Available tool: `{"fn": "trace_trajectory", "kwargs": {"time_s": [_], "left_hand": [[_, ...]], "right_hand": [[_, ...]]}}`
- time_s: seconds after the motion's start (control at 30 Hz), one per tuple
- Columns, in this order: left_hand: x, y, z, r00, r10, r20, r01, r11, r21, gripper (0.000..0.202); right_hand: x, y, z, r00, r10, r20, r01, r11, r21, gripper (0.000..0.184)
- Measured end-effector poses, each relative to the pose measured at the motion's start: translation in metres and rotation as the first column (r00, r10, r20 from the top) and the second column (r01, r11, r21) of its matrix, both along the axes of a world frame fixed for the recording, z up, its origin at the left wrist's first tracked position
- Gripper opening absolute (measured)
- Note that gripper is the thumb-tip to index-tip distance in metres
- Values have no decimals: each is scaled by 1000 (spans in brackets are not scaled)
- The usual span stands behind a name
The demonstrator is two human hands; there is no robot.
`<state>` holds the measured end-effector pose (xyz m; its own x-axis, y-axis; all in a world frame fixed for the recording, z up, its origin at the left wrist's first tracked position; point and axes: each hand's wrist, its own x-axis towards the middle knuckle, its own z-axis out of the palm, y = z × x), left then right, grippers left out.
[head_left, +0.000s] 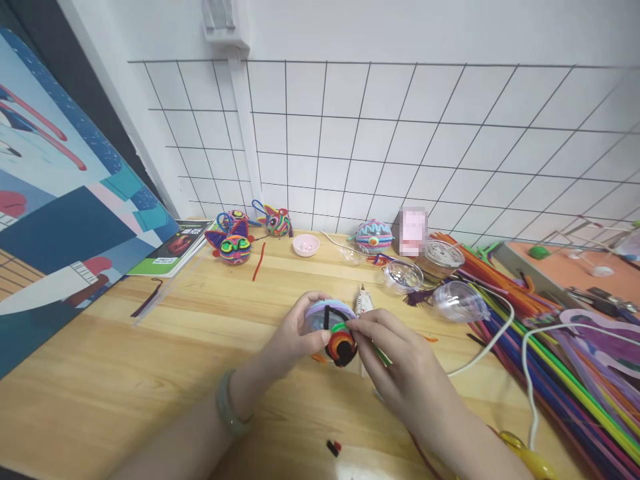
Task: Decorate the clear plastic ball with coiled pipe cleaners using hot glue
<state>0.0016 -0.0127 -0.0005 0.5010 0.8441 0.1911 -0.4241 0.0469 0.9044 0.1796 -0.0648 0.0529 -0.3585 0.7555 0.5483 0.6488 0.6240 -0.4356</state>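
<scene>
My left hand (pixel 305 333) is closed around a small see-through ball (pixel 316 321) decorated with pipe cleaners. Lilac and pale blue strands curve over its top, a black strip crosses it, and a red, orange and black coil sits on its front. Above that coil, my right hand (pixel 400 360) pinches a green pipe cleaner (pixel 339 327) against the ball. More green shows below the right fingers. Just behind the hands lies a glue gun (pixel 364 300), its nozzle pointing away. Short black and red pipe cleaner scraps (pixel 333 447) lie near the front edge.
Finished pipe cleaner balls (pixel 235 250) stand at the back left, beside a pink bowl (pixel 306 245). See-through plastic shells (pixel 460 301) sit at the right. Bundled pipe cleaners (pixel 565 373) and a white cable (pixel 527 373) cover the right side. A large picture board (pixel 75 200) leans at left.
</scene>
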Motion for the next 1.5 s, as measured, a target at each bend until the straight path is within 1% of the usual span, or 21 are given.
{"fn": "trace_trajectory", "kwargs": {"time_s": [0.07, 0.2, 0.4, 0.6, 0.9, 1.07, 1.23, 1.5], "left_hand": [[0, 1, -1, 1000, 25, 0, -25, 1000, -4, 49], [1, 2, 0, 998, 56, 14, -56, 998, -6, 50], [3, -1, 2, 993, 116, -9, -116, 993, -10, 49], [4, -3, 2, 997, 75, -16, -74, 997, 33, 48], [4, -2, 6, 998, 68, -13, -69, 997, -45, 47], [4, -2, 5, 998, 59, 4, -59, 998, -36, 49], [3, -1, 5, 998, 68, 7, -68, 998, -15, 49], [2, -3, 8, 998, 64, 7, -63, 998, -12, 50]], "right_hand": [[2, 1, 1, 1000, -9, -12, 9, 1000, -6, 23], [5, 2, 1, 997, -66, -31, 66, 998, 1, 16], [0, -1, -1, 998, -56, -24, 56, 998, 18, 19], [-1, -1, -1, 998, -57, 9, 56, 998, 24, 18], [6, 3, 2, 998, -35, 59, 32, 998, 49, 24], [3, 1, 2, 999, -19, 43, 18, 1000, 26, 24], [1, 0, 3, 999, -38, 28, 38, 999, -22, 22], [2, 0, 7, 998, 11, 61, -10, 1000, -18, 25]]}}
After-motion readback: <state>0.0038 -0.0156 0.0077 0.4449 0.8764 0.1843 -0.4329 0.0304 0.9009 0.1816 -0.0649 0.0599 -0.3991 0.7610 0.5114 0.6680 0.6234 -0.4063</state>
